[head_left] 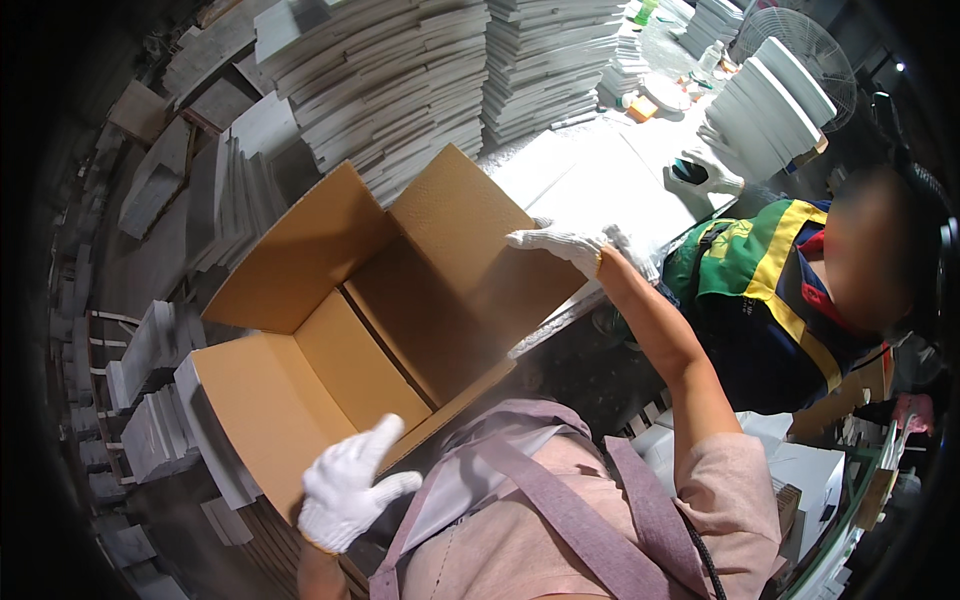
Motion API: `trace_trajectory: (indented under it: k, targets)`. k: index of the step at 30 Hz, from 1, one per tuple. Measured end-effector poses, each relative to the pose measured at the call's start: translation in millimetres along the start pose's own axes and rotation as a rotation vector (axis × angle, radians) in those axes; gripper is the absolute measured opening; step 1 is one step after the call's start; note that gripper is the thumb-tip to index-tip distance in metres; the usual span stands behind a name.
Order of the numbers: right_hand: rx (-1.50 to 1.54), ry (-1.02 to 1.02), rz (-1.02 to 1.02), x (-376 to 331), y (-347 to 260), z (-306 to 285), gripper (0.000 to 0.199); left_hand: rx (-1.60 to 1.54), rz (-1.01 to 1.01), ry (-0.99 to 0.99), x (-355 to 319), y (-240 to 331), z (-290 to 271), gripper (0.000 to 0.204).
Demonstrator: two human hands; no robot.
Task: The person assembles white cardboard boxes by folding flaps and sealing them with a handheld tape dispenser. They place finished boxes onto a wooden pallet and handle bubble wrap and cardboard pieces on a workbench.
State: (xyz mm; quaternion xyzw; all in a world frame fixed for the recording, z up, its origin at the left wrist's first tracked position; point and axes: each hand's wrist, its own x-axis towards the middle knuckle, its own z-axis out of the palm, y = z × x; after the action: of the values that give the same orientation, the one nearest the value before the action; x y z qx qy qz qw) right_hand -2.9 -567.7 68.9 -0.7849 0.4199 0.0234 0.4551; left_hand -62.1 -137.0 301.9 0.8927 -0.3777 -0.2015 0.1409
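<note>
An open corrugated cardboard box (370, 330) sits tilted in front of the person, its mouth turned up and toward the camera, plain tan inside with a seam where the bottom flaps meet and nothing visible in it. Its four flaps stand spread outward: the far right flap is broad and flat with a faintly pebbled surface, the near left one is smooth and angled down toward the person's chest. The right hand (560, 245), in a white knitted cotton glove, lies flat with fingers stretched along the outer edge of the far right flap, pressing on it rather than closing round it. The left hand (348, 492), gloved the same way, is at the near left flap's lower edge, loosely half open with thumb and forefinger raised; whether it grips the cardboard I cannot tell. Behind the box runs a pale desk (590, 180) with a flat white surface. Beyond it rise tall stacks of thin white rectangular slabs (400, 80), square-edged and matte, with more such slabs leaning on edge at left. At right a co-worker in a green and yellow vest (770, 290) handles upright white slabs with a gloved hand (712, 165), near a wire-caged fan (800, 50).
</note>
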Motion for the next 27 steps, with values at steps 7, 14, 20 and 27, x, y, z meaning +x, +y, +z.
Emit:
trace_trajectory:
  k: [7,14,20,27]
  targets:
    - [0.343,-0.297,-0.143,12.1,47.7,-21.6,0.028,0.260,-0.168,-0.130,9.5,8.5,15.3,0.050]
    - [0.593,-0.561,-0.066,-28.2,25.8,-49.0,0.059,0.347,-0.101,0.141,-16.5,-1.6,57.9,0.055]
    - [0.632,-0.697,0.034,-57.5,32.7,-36.0,0.047,0.355,-0.059,0.269,-73.4,-10.3,127.5,0.055]
    - [0.897,-0.766,0.148,-71.7,37.5,-2.9,0.040,0.440,0.056,0.424,-119.2,-36.1,206.1,0.042]
